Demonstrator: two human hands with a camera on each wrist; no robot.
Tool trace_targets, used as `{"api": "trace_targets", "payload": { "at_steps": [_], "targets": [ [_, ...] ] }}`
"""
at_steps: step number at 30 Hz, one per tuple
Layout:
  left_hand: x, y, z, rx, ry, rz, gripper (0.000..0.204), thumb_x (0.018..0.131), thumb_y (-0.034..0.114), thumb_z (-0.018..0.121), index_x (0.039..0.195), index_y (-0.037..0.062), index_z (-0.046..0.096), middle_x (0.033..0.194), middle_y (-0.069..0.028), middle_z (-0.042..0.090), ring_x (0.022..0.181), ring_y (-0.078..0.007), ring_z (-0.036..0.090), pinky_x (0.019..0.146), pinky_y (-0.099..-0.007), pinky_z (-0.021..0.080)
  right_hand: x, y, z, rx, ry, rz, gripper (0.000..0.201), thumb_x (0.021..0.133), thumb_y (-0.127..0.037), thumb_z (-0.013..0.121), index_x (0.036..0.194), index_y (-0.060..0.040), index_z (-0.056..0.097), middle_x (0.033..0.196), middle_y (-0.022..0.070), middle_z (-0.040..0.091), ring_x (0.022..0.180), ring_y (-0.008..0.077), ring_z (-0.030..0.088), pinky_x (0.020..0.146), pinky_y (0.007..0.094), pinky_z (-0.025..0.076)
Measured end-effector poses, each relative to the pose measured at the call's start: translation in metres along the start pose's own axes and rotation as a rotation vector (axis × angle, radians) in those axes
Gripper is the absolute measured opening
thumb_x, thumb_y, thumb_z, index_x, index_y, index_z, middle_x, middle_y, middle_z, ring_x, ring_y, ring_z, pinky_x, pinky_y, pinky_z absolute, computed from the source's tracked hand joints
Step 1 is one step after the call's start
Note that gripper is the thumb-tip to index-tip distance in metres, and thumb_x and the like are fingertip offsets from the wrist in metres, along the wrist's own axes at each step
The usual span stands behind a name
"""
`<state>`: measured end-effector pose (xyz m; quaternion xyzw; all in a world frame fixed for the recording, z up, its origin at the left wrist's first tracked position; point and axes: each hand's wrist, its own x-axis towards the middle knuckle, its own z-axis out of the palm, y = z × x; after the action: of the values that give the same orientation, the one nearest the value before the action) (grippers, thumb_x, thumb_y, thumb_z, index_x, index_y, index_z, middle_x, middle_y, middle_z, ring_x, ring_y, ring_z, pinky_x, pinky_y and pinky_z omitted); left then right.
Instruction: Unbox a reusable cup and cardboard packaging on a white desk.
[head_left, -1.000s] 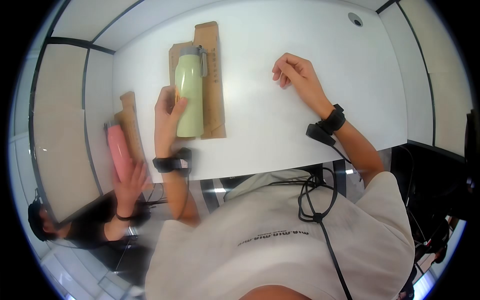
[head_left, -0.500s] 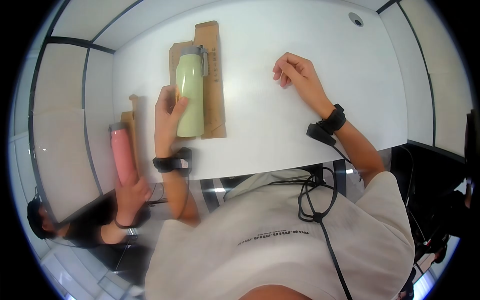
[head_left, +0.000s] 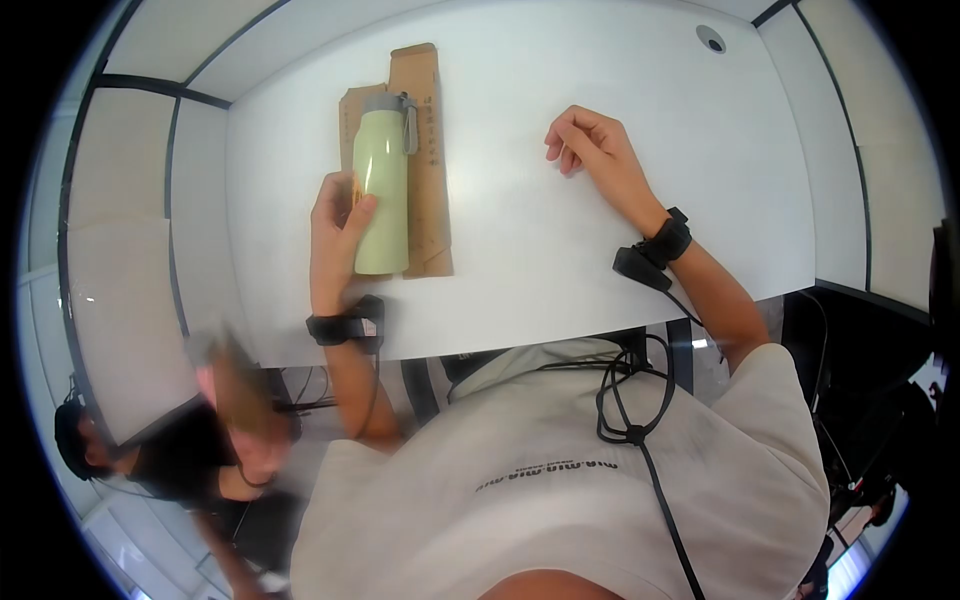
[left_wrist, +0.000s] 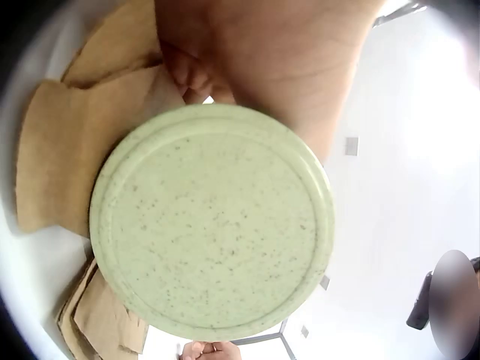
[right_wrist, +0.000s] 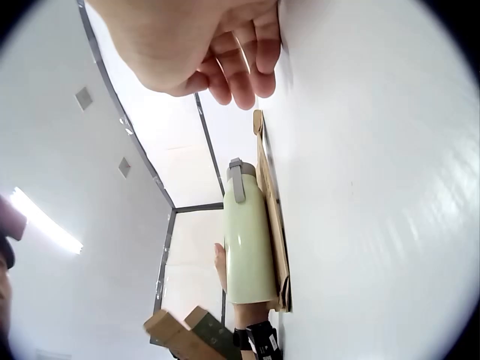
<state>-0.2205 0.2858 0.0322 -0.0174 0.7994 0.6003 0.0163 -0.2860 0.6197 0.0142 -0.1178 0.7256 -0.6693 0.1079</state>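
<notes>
Neighbour's pink bottle gone from the left since earlier, left hand (head_left: 335,235) gripping green bottle (head_left: 380,190) lying on flattened cardboard (head_left: 428,150), right hand (head_left: 590,150) resting loosely curled on tabletop (head_left: 560,260) right of bottle, holding nothing.

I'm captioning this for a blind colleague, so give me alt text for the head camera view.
Seen from above, a person's left hand grips a pale green bottle lying on flattened brown cardboard on a white table. Their right hand rests on the table with fingers loosely curled, holding nothing. A blurred second person is at the lower left.
</notes>
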Motion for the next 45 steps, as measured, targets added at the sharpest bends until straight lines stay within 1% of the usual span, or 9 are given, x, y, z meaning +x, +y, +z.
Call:
{"api": "trace_targets", "payload": {
  "at_steps": [19,22,25,26,29,32,37,43,45],
  "targets": [
    [-0.006,0.019,0.007,0.061,0.013,-0.026,0.040,0.092,0.024,0.069,0.121,0.0007,0.053,0.110,-0.0094,0.062,0.102,-0.0158,0.058,0.090,-0.0303,0.047,0.001,-0.005,-0.001,-0.016,0.009,-0.026,0.025,0.099,-0.021,0.048,0.089,-0.0030,0.063,0.077,0.0031,0.063,0.063,0.0073,0.055,0.058,0.0223,0.048],
    [-0.011,0.035,0.010,0.135,-0.005,-0.212,0.050,0.090,0.029,0.072,0.126,0.0004,0.051,0.113,-0.0134,0.063,0.103,-0.0201,0.061,0.090,-0.0326,0.049,0.001,-0.002,-0.002,0.013,0.007,-0.042,0.025,0.098,-0.021,0.048,0.090,-0.0032,0.064,0.078,0.0030,0.063,0.063,0.0073,0.055,0.058,0.0223,0.048],
    [-0.014,0.028,0.016,0.256,0.064,-0.043,0.055,0.092,0.032,0.069,0.131,-0.0012,0.048,0.109,-0.0147,0.063,0.096,-0.0182,0.060,0.085,-0.0311,0.049,0.003,-0.001,-0.001,-0.008,0.003,-0.041,0.026,0.098,-0.021,0.048,0.090,-0.0032,0.064,0.078,0.0032,0.064,0.063,0.0072,0.056,0.058,0.0221,0.048],
    [-0.014,0.032,0.017,0.287,0.064,-0.092,0.058,0.091,0.032,0.069,0.133,-0.0012,0.047,0.110,-0.0165,0.063,0.097,-0.0186,0.061,0.085,-0.0313,0.049,0.003,0.000,-0.001,-0.009,-0.004,-0.055,0.026,0.098,-0.021,0.048,0.090,-0.0032,0.065,0.078,0.0033,0.064,0.063,0.0072,0.056,0.058,0.0221,0.047],
    [-0.014,0.029,0.022,0.543,0.139,0.145,0.058,0.092,0.034,0.065,0.130,-0.0060,0.048,0.109,-0.0199,0.063,0.097,-0.0276,0.061,0.088,-0.0354,0.049,0.003,0.002,-0.001,-0.014,0.004,-0.080,0.026,0.099,-0.022,0.048,0.090,-0.0033,0.065,0.077,0.0031,0.064,0.063,0.0072,0.056,0.058,0.0222,0.048],
    [-0.019,0.044,0.042,0.641,0.174,-0.009,0.057,0.087,0.037,0.063,0.123,-0.0050,0.051,0.117,-0.0273,0.059,0.108,-0.0437,0.057,0.091,-0.0472,0.048,0.003,0.002,-0.001,-0.012,-0.010,-0.089,0.028,0.100,-0.023,0.048,0.090,-0.0029,0.064,0.077,0.0030,0.064,0.063,0.0074,0.056,0.058,0.0222,0.048],
    [-0.018,0.060,0.066,0.742,0.169,-0.056,0.065,0.086,0.037,0.062,0.136,0.0003,0.042,0.107,-0.0290,0.066,0.101,-0.0473,0.063,0.085,-0.0489,0.051,0.005,0.006,-0.003,-0.007,-0.016,-0.111,0.029,0.100,-0.025,0.048,0.091,-0.0028,0.065,0.078,0.0033,0.064,0.063,0.0076,0.057,0.058,0.0224,0.048],
    [0.001,0.039,0.065,0.878,0.301,0.046,0.068,0.088,0.037,0.060,0.145,0.0083,0.038,0.121,-0.0239,0.061,0.099,-0.0466,0.064,0.083,-0.0510,0.053,0.006,0.006,-0.004,0.016,-0.012,-0.114,0.028,0.099,-0.025,0.049,0.091,-0.0029,0.065,0.078,0.0036,0.064,0.062,0.0080,0.058,0.058,0.0224,0.048],
    [0.008,0.030,0.059,1.018,0.381,0.151,0.065,0.088,0.032,0.059,0.146,0.0138,0.038,0.126,-0.0243,0.056,0.085,-0.0422,0.067,0.072,-0.0491,0.055,0.006,0.004,-0.003,0.011,0.007,-0.094,0.028,0.099,-0.025,0.049,0.091,-0.0030,0.065,0.078,0.0039,0.064,0.063,0.0083,0.058,0.057,0.0226,0.048]
  ]
}}
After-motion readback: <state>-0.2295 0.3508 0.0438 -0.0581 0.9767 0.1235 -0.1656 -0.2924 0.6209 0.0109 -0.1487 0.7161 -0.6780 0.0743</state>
